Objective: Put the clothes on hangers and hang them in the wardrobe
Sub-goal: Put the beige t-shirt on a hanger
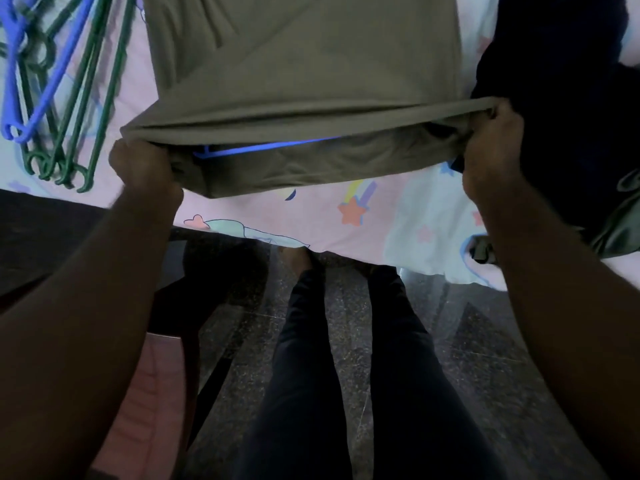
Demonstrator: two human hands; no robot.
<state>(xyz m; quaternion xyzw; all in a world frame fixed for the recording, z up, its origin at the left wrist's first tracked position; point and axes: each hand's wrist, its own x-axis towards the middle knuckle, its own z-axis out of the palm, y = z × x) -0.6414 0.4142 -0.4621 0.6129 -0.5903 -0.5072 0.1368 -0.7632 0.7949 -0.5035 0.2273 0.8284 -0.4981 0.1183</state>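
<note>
Olive shirt [304, 74] lies on bed [408, 216], blue hanger [263, 148] inside. Left hand [143, 168] and right hand [493, 143] grip hem corners. Soft, light, stretchy; hold the hem.

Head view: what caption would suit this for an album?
Both hands, left and right, grip the olive-green cotton shirt's hem over a blue plastic hanger.

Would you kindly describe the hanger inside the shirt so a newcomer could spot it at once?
Start at the pink patterned bedsheet, where an olive shirt lies with both hands gripping its hem. Look into the hem opening: a blue hanger shows as a thin bar. Unlike the loose green and blue hangers at the far left, it sits inside the shirt.
</note>
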